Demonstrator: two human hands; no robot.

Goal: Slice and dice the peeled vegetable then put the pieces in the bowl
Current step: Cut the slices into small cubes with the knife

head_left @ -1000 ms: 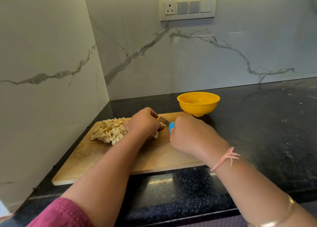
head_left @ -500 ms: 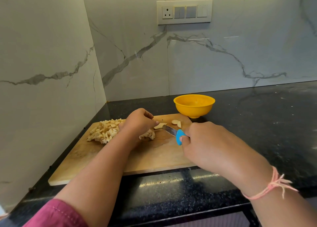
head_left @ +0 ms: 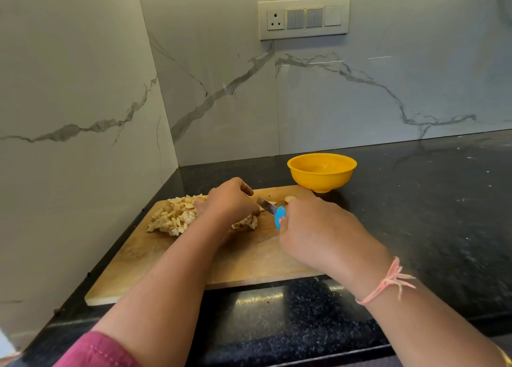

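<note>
The black counter [head_left: 415, 228] carries the wooden cutting board [head_left: 249, 258], with the yellow bowl [head_left: 321, 182] just off its far right corner. On the board's far left lies the heap of diced pieces [head_left: 174, 217]. My right hand [head_left: 313, 228] grips the knife [head_left: 270, 208] over the board. My left hand [head_left: 230, 200] curls over the heap's right edge, but I cannot tell if it grips anything. One slice [head_left: 290, 199] sits near the board's far edge.

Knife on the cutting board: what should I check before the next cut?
1. Right hand grips knife handle: ok.
2. Left hand fingertips clear of the blade: cannot tell, they are hidden.
3. Cutting board lying flat on counter: ok.
4. Yellow bowl upright beyond the board: ok.
5. Diced pieces in the bowl: not ok, the pile lies on the board.
</note>
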